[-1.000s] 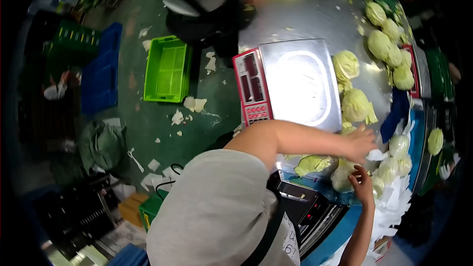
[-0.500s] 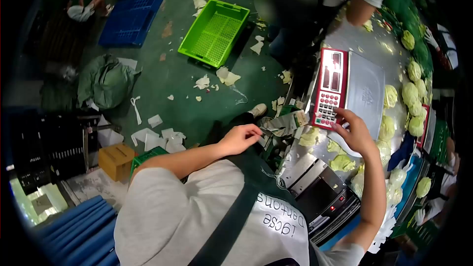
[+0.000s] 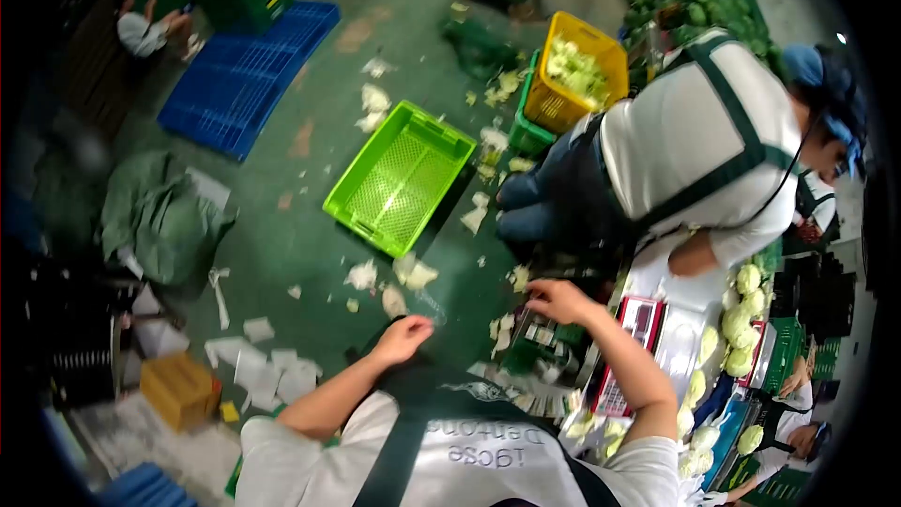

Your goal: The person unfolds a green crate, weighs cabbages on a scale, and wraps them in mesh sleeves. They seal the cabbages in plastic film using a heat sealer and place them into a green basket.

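My left hand (image 3: 402, 339) is in front of my apron, over the green floor, with its fingers curled together and nothing visible in them. My right hand (image 3: 561, 302) hangs in the air between the lime-green crate (image 3: 342, 190) and the table, fingers bent and apart, holding nothing. To the right of it is a red-framed digital scale (image 3: 640, 321) with a metal plate, partly hidden behind my right forearm. Pale green cabbages (image 3: 740, 327) lie in a row beyond the scale. The lime-green crate is empty and sits on the floor ahead.
A co-worker (image 3: 694, 141) in a white shirt bends over the table's far end. Behind them stands a yellow crate (image 3: 608, 54) of leaves on a green one. Leaf scraps (image 3: 413, 272) litter the floor. A blue pallet (image 3: 249, 75), a green sack (image 3: 160, 216) and a cardboard box (image 3: 178, 391) are leftward.
My right hand has left the scale's keypad and moved left, away from the table. My left hand has drawn left and lower. The view has tilted up, showing the co-worker and yellow crate.
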{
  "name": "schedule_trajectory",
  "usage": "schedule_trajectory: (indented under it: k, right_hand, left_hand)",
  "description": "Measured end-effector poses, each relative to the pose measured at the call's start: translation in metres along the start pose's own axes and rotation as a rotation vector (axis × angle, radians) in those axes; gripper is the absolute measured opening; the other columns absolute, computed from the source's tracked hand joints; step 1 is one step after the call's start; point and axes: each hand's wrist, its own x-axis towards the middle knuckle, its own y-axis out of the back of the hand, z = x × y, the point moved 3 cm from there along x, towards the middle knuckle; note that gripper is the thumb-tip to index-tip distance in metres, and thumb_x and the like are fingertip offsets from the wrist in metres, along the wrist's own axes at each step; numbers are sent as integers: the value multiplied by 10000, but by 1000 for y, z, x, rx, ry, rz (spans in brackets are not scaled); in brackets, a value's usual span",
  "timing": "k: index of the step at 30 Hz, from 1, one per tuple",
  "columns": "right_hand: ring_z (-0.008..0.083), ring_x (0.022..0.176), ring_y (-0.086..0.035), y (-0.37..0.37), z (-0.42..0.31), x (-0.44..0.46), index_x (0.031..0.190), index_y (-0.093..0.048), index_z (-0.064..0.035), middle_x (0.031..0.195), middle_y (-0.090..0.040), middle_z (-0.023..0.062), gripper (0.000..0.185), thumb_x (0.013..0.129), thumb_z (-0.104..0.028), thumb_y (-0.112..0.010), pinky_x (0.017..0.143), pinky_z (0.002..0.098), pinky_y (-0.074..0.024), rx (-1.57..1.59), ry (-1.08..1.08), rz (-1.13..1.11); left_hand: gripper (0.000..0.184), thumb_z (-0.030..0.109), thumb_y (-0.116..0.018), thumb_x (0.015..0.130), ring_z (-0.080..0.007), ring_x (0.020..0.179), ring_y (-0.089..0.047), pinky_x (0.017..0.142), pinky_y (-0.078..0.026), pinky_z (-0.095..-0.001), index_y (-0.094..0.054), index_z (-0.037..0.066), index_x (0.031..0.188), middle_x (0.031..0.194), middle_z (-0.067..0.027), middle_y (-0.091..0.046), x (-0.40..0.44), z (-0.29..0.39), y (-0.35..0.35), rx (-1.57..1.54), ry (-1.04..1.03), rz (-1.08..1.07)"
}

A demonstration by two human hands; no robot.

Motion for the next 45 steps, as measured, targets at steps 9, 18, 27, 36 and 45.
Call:
schedule_trajectory:
  k: [9,18,27,36,45]
  right_hand:
    - [277,889,-624,33,39,238,1134,-580,-54,957,-656,114,417,820,-326,-623,794,365,-480,128,28,8]
    - [340,897,-621,31,223,545,906,-674,-94,949,-652,165,278,817,-328,-553,799,420,-492,-124,-339,184]
    - [394,1087,-498,19,246,793,1209,-502,-2,1193,-512,252,464,833,-265,-560,906,445,-429,-320,-105,324]
    - [350,1107,-536,9,266,918,1245,-456,-104,1229,-531,197,590,794,-463,-583,919,414,-439,-380,-364,331]
    - [411,991,-575,1,292,874,1177,-495,-32,1036,-603,264,572,750,-385,-637,855,458,-460,-439,-202,235]
  left_hand:
    - [242,185,-607,841,-144,734,-608,672,-496,-278,-622,-6,989,853,-88,-652,165,-80,180,-98,328,470]
    - [327,282,-618,838,-171,825,-583,754,-459,-299,-605,-4,998,902,-97,-637,235,-190,216,-164,736,858]
    - [673,383,-608,830,-310,1126,-500,940,-390,-364,-382,-78,1265,1220,-225,-519,356,-368,209,-148,1026,913]
    - [508,188,-650,829,-244,1000,-547,871,-441,-331,-403,-3,1230,1160,-144,-546,417,-386,220,-767,822,1069]
    - [294,134,-616,770,-206,831,-625,763,-477,-319,-621,4,1034,929,-115,-667,370,-414,288,-268,814,950]
